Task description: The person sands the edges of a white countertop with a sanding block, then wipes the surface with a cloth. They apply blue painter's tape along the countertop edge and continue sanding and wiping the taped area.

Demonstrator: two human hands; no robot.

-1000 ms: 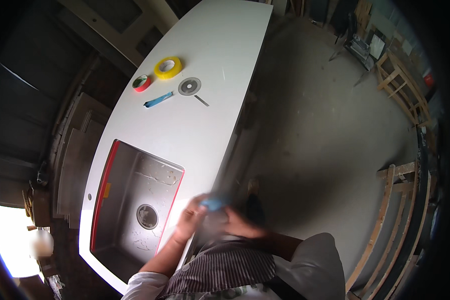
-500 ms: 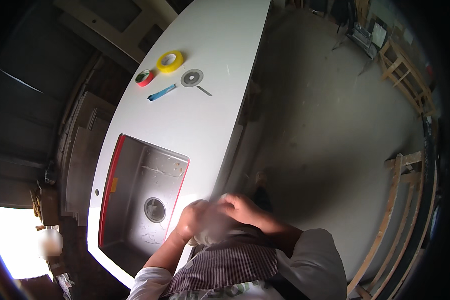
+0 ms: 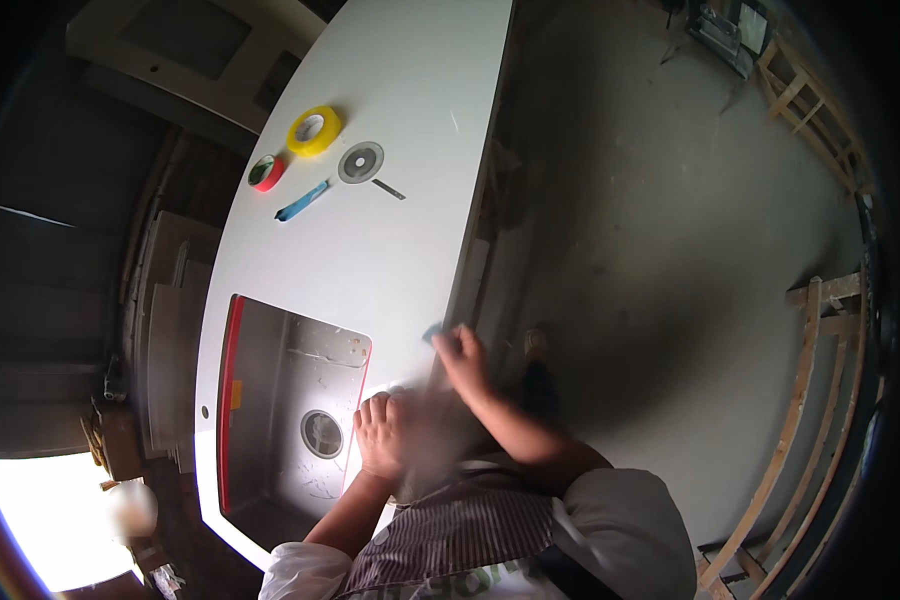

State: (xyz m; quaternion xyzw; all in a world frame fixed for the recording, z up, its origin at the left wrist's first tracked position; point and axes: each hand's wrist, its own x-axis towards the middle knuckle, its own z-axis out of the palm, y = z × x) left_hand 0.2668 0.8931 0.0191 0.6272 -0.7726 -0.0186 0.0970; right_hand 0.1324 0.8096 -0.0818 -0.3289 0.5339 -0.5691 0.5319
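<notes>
My right hand (image 3: 463,362) is raised at the counter's right edge, its fingers pinched on a small dark bluish piece (image 3: 432,333) whose kind I cannot make out. Lower and to the left, my left hand (image 3: 378,436) is over the counter strip beside the sink (image 3: 288,400), with its fingers curled together. A blurred patch hides its right side, and what it may hold does not show. The sink has red tape (image 3: 232,400) along its left rim and a round drain (image 3: 322,434) in its floor. The white countertop (image 3: 370,260) runs away from me.
Farther up the counter lie a yellow tape roll (image 3: 314,131), a red tape roll (image 3: 265,173), a blue utility knife (image 3: 302,201), a grey cutting disc (image 3: 361,162) and a thin dark strip (image 3: 389,189). Wooden racks (image 3: 808,400) stand along the right; panels (image 3: 175,340) lean at left.
My hands have come apart. The right one has moved up to the counter's edge with the small bluish piece now showing, while the left has stayed near the sink. The view has shifted slightly.
</notes>
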